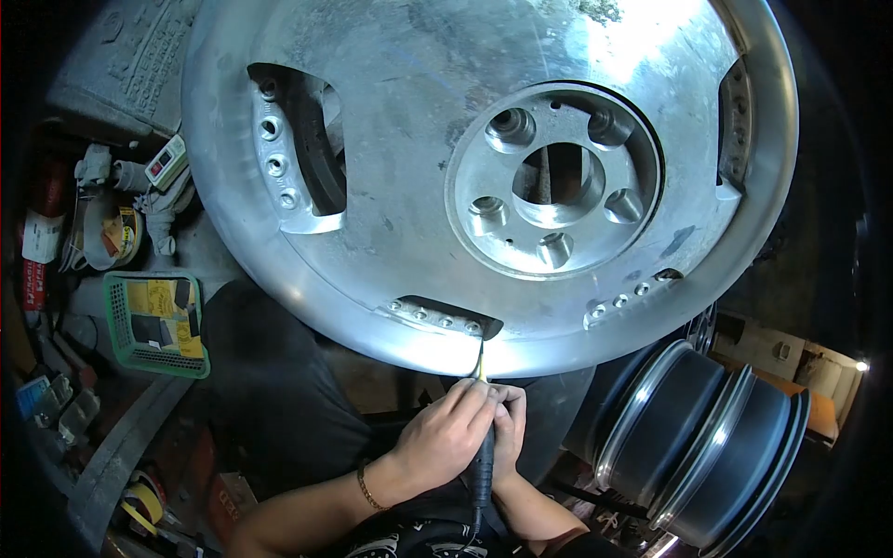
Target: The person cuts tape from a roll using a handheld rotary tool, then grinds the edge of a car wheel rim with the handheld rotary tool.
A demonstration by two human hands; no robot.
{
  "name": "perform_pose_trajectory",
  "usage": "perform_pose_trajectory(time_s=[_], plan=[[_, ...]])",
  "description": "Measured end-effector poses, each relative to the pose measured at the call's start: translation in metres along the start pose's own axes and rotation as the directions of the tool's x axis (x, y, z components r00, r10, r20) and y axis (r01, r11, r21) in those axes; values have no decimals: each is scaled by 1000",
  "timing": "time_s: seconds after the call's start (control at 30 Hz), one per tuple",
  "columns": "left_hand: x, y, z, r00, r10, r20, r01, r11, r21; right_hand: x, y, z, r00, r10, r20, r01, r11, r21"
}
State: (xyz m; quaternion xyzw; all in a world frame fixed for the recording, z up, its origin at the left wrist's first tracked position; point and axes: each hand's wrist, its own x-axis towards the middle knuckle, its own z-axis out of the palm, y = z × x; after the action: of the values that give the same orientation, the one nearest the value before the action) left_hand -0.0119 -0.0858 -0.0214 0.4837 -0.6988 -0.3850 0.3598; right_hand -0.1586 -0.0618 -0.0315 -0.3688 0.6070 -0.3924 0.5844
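Observation:
A large silvery metal wheel [400,186] fills the upper middle, with a round hub recess and several cut-out slots. Both my hands are together below its lower rim, wrapped round a thin black-handled tool [481,470] with a cord at its bottom end. My left hand [446,432] is on the left side of the tool, a bracelet at its wrist. On the other side my right hand [508,432] closes on it, partly hidden. The tool's narrow tip meets the edge of the small lower slot, beside a row of small holes.
A green basket [113,325] with yellow sheets stands at the left, near a power strip [167,160] and assorted small tools. At the lower right lie more wheel rims [665,418]. A cardboard box [763,349] is behind them. My legs are under the wheel.

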Motion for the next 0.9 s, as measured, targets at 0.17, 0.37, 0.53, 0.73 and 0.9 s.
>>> perform_pose_trajectory(time_s=[0.17,0.37,0.53,0.73,0.9], plan=[[-1,3,-4,999,-36,9,36,999,18,2,-1,2,999,43,29,-42,999,-27],[0,0,-1,1000,-28,13,28,1000,-3,1,1,0,999,42,-23,-42,999,-16],[2,1,-4,998,-56,9,56,998,2,5,-4,5,1000,26,5,-25,998,-58],[2,0,-2,997,-67,35,69,995,-70,5,-5,5,1000,21,-2,-21,1000,-6],[2,4,-7,995,-103,15,103,995,-18,7,-1,5,999,29,25,-29,999,18]])
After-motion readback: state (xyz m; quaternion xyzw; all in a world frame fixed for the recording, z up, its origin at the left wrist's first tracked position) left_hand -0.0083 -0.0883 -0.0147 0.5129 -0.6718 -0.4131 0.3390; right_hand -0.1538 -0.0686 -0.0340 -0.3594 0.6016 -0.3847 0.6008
